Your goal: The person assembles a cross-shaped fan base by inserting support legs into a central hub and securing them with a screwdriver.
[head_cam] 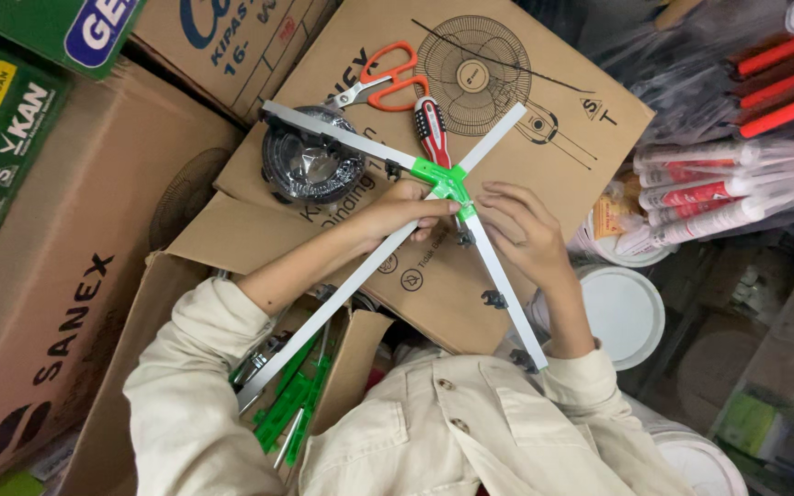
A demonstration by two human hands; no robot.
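Note:
A cross of grey metal bars (351, 138) joined by a bright green plastic hub (441, 176) lies on a flat cardboard box (562, 110). My left hand (399, 208) grips the bar just left of the hub, thumb on top. My right hand (524, 230) rests on the bar running toward my body, fingers spread near the hub. A red-handled screwdriver (431, 129) lies on the box just above the hub. Orange-handled scissors (383, 78) sit farther up.
A round black motor part in clear wrap (312, 165) sits on the box's left edge. An open carton (305, 395) below holds green plastic parts. More cartons stand at left (66, 276). White tubes (728, 184) and white lids (622, 312) lie at right.

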